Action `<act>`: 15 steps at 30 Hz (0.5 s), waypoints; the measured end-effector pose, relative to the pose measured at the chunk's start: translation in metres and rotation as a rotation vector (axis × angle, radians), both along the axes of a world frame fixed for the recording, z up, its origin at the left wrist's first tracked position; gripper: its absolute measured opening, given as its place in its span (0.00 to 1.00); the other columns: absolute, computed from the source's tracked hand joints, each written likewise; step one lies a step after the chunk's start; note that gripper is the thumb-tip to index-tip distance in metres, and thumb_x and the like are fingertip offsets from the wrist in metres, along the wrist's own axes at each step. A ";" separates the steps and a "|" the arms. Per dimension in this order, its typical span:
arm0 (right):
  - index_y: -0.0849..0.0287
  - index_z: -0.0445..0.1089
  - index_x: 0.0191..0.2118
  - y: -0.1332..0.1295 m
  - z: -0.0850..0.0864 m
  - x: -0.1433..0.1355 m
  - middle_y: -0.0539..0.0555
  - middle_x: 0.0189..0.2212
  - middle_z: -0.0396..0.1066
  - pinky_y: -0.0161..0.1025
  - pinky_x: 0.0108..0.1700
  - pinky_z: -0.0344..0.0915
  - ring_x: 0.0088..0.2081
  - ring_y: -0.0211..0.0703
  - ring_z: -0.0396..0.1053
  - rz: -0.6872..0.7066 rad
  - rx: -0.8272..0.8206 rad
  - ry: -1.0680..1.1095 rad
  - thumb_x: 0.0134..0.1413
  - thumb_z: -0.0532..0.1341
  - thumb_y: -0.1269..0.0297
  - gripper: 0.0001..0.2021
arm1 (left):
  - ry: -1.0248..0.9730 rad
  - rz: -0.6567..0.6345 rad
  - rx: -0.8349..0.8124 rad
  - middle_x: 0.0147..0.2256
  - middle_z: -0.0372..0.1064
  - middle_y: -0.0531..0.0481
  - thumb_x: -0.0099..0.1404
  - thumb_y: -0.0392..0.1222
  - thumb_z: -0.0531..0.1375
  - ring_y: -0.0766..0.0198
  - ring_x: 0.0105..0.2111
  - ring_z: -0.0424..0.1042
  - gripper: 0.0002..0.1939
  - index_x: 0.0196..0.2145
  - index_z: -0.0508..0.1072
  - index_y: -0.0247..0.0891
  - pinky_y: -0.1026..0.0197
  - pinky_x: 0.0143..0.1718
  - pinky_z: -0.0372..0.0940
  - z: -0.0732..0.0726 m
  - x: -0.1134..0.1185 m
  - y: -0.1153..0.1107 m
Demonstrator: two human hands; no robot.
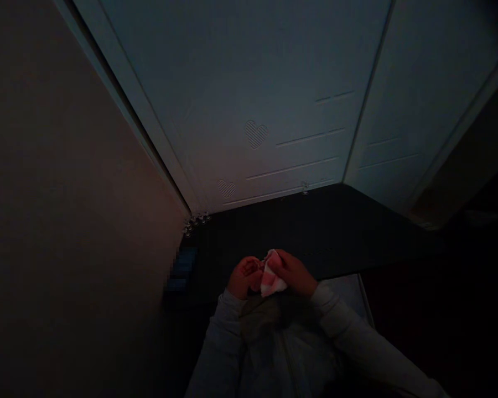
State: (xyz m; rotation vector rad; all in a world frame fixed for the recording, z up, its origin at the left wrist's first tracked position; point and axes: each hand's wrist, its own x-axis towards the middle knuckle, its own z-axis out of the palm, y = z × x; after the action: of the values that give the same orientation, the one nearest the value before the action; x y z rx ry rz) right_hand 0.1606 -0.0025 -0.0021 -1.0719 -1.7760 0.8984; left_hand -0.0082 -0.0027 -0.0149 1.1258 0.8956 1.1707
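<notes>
A small pink and white fluffy cloth (273, 279) is held close to my body, above the dark table's near edge. My right hand (294, 272) is closed on it, with the thumb pressed over the cloth. To the left, my left hand (245, 276) has its fingers curled, and a small shiny thing (262, 264) shows between the two hands. In the dim light I cannot make out what that shiny thing is, nor how my left fingers grip it.
Several small clear figures (197, 219) stand at the dark table's (315, 232) back left corner; another clear figure (305, 188) is at the back edge. Blurred blue items (183, 268) lie at the left. A white panel with hearts (253, 83) rises behind. A pale box (348, 293) is beside my right sleeve.
</notes>
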 end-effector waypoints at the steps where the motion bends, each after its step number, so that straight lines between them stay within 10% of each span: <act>1: 0.59 0.62 0.37 0.000 0.000 0.000 0.52 0.32 0.65 0.35 0.35 0.58 0.33 0.39 0.62 -0.003 -0.002 -0.016 0.50 0.50 0.59 0.12 | 0.005 -0.009 -0.004 0.30 0.68 0.50 0.42 0.34 0.63 0.65 0.33 0.66 0.17 0.33 0.66 0.36 0.62 0.37 0.59 0.000 0.000 0.000; 15: 0.59 0.58 0.26 0.030 -0.007 0.005 0.49 0.22 0.60 0.34 0.26 0.55 0.26 0.38 0.59 -0.369 -0.065 0.057 0.49 0.47 0.53 0.14 | 0.026 0.142 0.013 0.33 0.68 0.48 0.49 0.41 0.59 0.64 0.33 0.67 0.15 0.36 0.67 0.36 0.62 0.36 0.59 -0.005 0.003 0.005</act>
State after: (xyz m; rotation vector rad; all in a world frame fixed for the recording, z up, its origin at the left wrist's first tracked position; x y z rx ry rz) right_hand 0.1661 0.0273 -0.0087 -1.3477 -1.4463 0.7525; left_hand -0.0055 0.0020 -0.0198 1.1045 1.0021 1.2818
